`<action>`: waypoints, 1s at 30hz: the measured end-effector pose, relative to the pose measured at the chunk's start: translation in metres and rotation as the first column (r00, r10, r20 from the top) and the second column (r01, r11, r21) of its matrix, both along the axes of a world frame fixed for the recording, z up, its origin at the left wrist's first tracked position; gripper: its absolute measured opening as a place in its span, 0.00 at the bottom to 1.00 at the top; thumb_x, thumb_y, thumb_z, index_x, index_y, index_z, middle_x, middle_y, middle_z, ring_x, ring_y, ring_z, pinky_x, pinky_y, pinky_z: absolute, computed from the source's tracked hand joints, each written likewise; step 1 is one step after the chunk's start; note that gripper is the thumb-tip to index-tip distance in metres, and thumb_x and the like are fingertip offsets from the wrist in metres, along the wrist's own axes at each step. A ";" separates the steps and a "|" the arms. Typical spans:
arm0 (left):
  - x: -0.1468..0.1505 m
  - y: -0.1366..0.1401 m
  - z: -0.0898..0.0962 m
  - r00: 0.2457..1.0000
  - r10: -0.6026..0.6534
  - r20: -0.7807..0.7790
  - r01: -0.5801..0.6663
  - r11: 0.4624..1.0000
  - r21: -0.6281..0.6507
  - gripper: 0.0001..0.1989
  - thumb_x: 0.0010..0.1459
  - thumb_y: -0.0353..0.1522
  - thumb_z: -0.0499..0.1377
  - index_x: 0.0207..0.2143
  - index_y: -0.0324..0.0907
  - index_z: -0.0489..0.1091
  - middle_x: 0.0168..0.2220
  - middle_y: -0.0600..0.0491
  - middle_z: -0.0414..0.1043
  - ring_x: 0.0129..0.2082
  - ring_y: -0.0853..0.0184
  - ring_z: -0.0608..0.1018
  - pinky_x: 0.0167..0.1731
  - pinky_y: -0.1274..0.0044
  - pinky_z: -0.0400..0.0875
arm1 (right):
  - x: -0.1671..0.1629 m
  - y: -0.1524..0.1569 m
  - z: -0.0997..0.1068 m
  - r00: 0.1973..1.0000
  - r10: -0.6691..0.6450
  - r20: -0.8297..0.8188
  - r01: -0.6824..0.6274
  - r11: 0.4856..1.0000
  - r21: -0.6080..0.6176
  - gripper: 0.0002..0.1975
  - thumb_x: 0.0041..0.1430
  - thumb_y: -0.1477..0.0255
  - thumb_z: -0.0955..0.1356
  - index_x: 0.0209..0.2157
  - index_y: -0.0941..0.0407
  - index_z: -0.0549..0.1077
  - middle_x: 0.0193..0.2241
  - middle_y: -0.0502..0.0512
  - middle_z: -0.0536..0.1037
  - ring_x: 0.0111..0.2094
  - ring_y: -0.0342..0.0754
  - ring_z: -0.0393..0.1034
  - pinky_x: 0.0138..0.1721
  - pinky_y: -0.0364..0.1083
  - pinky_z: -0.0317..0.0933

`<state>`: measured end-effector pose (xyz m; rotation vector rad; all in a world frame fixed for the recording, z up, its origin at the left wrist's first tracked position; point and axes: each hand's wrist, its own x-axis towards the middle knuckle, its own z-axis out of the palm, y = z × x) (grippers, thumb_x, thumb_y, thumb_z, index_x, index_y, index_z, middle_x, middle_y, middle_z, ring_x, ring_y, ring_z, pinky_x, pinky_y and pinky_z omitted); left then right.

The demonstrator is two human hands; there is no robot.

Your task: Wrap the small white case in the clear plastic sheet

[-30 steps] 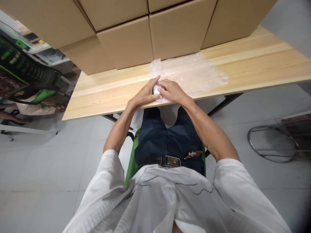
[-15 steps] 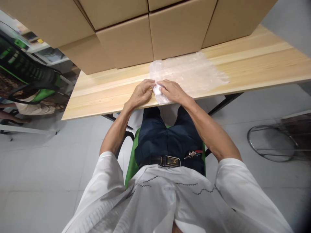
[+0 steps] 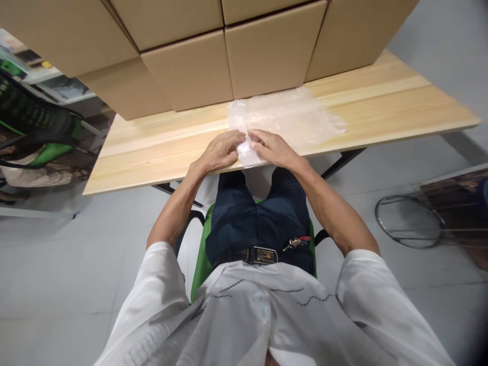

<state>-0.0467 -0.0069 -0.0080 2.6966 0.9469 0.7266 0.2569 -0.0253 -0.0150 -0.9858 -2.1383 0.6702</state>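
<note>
A clear, thin plastic bag [image 3: 295,119] lies flat on the wooden table, with a whiter, folded-looking strip [image 3: 238,116] along its left side. My left hand [image 3: 220,149] rests at the outer edge of this strip, fingers curled and thumb close to the fingertips. From the other side, my right hand [image 3: 273,147] has its fingers and thumb drawn together on the strip near the table's front edge. Both sets of fingertips nearly meet over the plastic. Exactly how the film runs between the fingers is partly hidden.
Large cardboard boxes [image 3: 190,71] stand stacked along the back of the table [image 3: 152,147]. A green and black chair [image 3: 38,117] with a person partly visible is at the left. On the floor at right is a round metal stool frame [image 3: 409,221].
The view has shifted slightly, so the scene sits further left. My hands stay at the strip; the white bunched bit by my right thumb now looks flatter.
</note>
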 end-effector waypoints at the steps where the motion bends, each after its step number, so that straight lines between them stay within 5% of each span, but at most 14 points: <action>1: 0.001 0.000 0.000 1.000 0.000 -0.010 0.000 1.000 0.014 0.30 0.70 0.37 0.63 0.71 0.47 0.86 0.74 0.41 0.90 0.78 0.41 0.87 0.84 0.42 0.77 | 0.004 -0.002 0.000 1.000 -0.004 0.015 0.003 1.000 0.026 0.35 0.85 0.51 0.68 0.80 0.53 0.83 0.79 0.69 0.86 0.78 0.73 0.82 0.83 0.74 0.73; 6: 0.005 -0.004 -0.001 0.999 -0.004 -0.033 0.007 0.996 0.092 0.29 0.70 0.38 0.63 0.70 0.46 0.85 0.71 0.37 0.90 0.75 0.40 0.88 0.79 0.43 0.82 | 0.027 -0.013 -0.005 0.994 -0.059 0.094 0.046 0.990 0.132 0.34 0.87 0.50 0.63 0.75 0.54 0.87 0.78 0.71 0.86 0.81 0.74 0.78 0.86 0.77 0.67; 15: 0.021 -0.027 -0.003 0.997 0.013 -0.071 -0.004 0.992 0.124 0.24 0.79 0.45 0.62 0.68 0.46 0.83 0.69 0.34 0.89 0.71 0.38 0.88 0.77 0.42 0.82 | 0.068 -0.001 -0.001 0.986 -0.092 0.140 0.077 0.991 0.114 0.28 0.83 0.53 0.64 0.64 0.51 0.91 0.70 0.66 0.92 0.73 0.73 0.85 0.80 0.73 0.75; 24: 0.021 -0.037 -0.003 1.000 0.007 0.026 -0.007 1.000 -0.022 0.30 0.85 0.56 0.61 0.71 0.46 0.82 0.73 0.36 0.89 0.72 0.44 0.90 0.74 0.51 0.87 | 0.058 -0.001 -0.003 0.989 -0.052 0.138 0.037 0.994 0.105 0.29 0.81 0.52 0.67 0.66 0.52 0.92 0.71 0.65 0.92 0.77 0.72 0.83 0.82 0.70 0.74; 30: 0.011 -0.052 0.001 0.999 0.001 0.042 -0.002 0.999 0.036 0.27 0.86 0.54 0.61 0.69 0.46 0.84 0.69 0.35 0.91 0.69 0.44 0.92 0.70 0.53 0.89 | 0.043 -0.001 0.005 0.992 0.027 0.125 -0.038 0.996 0.084 0.27 0.80 0.53 0.69 0.64 0.51 0.93 0.70 0.65 0.93 0.78 0.72 0.83 0.83 0.71 0.72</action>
